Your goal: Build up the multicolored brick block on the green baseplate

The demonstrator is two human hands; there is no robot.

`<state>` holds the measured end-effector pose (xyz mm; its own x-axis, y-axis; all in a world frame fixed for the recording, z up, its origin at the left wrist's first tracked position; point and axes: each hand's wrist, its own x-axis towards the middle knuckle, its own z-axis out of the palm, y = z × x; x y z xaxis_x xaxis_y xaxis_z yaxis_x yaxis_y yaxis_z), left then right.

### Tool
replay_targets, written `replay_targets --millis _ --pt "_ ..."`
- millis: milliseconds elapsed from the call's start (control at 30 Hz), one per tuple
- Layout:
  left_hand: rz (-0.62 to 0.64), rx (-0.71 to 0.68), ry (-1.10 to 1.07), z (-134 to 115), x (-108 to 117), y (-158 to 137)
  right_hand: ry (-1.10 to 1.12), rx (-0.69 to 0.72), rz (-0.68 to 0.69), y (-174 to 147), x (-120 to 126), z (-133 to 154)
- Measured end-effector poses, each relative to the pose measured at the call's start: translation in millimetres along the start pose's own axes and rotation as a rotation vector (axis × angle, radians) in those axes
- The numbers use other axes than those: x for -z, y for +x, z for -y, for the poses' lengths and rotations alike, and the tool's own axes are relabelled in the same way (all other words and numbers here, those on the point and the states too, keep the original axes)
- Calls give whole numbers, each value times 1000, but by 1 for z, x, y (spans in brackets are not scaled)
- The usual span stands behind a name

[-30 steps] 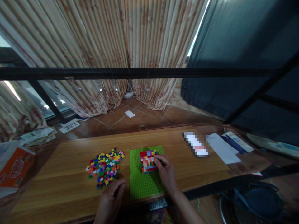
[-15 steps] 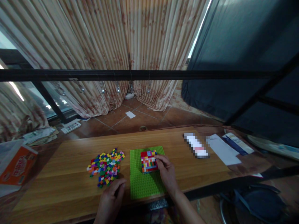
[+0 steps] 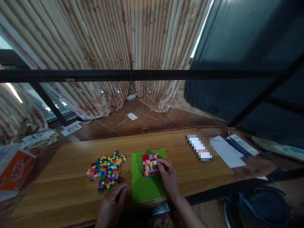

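A green studded baseplate (image 3: 148, 191) lies on the wooden table, carrying a square block of many-coloured building bricks (image 3: 149, 165) near its far side. At the block's right edge my right hand (image 3: 169, 175) has its thumb and fingers pinched together, touching the bricks. Anything between those fingertips is too small or hidden to make out. My left hand (image 3: 112, 201) rests on the table left of the baseplate, its fingers curled together; what they hold, if anything, cannot be seen. Just beyond it spreads a loose pile of small coloured bricks (image 3: 108, 171).
The wooden table (image 3: 59, 186) has a pixelated white object (image 3: 199, 148) at the right, with white papers (image 3: 226, 152) beyond. An orange-and-white box (image 3: 16, 171) stands at far left. A dark metal bar (image 3: 142, 75) crosses in front of the curtains (image 3: 156, 38).
The whole view has shifted very slightly. My right hand stays at the block's right edge with a small movement of the fingers; my left hand remains beside the pile.
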<state>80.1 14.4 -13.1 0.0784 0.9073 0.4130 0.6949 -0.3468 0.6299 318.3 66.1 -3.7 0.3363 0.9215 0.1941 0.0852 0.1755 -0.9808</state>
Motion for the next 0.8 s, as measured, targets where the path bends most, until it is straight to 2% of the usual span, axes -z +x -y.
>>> replay_targets --millis 267,800 --pt "4 22 -25 -11 4 4 -17 -1 13 -1 2 0" --pt "17 33 -26 -10 1 1 -12 -11 39 0 4 -4"
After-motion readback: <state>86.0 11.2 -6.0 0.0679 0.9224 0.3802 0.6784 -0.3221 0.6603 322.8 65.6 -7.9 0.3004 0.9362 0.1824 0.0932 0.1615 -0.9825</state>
